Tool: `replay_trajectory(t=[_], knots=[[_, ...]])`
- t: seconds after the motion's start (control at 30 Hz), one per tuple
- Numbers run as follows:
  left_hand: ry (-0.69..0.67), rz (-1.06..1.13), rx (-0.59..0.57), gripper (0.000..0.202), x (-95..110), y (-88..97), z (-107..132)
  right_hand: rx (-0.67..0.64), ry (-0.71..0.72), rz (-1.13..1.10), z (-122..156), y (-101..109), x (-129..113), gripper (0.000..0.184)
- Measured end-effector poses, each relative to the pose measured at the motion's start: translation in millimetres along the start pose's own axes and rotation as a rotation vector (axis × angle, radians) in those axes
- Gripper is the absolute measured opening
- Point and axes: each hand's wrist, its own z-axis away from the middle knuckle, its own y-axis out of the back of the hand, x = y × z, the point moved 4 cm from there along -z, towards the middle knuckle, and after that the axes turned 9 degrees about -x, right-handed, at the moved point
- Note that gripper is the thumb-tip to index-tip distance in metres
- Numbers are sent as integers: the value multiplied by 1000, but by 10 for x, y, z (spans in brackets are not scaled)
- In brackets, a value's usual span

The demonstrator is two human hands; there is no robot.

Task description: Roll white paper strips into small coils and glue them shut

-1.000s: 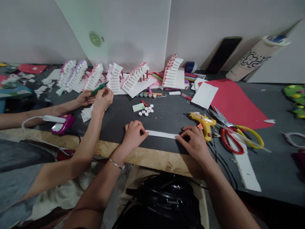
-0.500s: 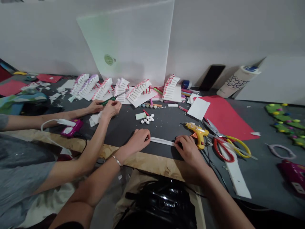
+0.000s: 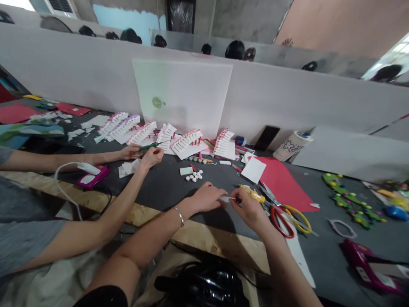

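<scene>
Head view shows the white strip (image 3: pixel 226 198) between the person's two hands, near the table's front edge: the right hand (image 3: pixel 246 205) has thumb and fingers closed in a pinch on its right end, while the left hand (image 3: pixel 209 197) reaches over its other end, fingers blurred, so whether they grip cannot be told. Just past the right hand lies the partly hidden glue gun (image 3: pixel 254 194), with scissors (image 3: pixel 280 206) to its right, and white discs (image 3: pixel 194 175) sit beyond the left hand. Further left, a co-worker's hand (image 3: pixel 152 157) is by a green tool (image 3: pixel 147 147).

Silver bracelet (image 3: pixel 180 216), apparently black sleeve (image 3: pixel 104 297)
</scene>
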Motion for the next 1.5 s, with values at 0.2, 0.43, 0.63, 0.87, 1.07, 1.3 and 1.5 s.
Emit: replay_trajectory(t=[0.2, 0.43, 0.63, 0.87, 1.07, 1.3, 1.5], knots=[[110, 856, 35, 28, -332, -128, -222, 232, -187, -367, -204, 62, 209, 36], [50, 1190, 132, 54, -402, -286, -262, 91, -331, -751, -440, -492, 299, 49], [152, 975, 182, 37, -394, -237, -183, 300, -419, -675, -344, -446, 353, 55], [196, 680, 267, 33, -355, -100, -110, 534, -400, -563, -232, -275, 380, 55], [246, 780, 287, 32, -462, -52, -106, 783, -458, -578, -135, -96, 337, 61], [37, 273, 687, 53, -323, 157, 6, 640, -415, -556, -156, -195, 310, 57], [122, 326, 483, 22, -320, 23, -87, 521, -393, -574, -208, -310, 279, 55]])
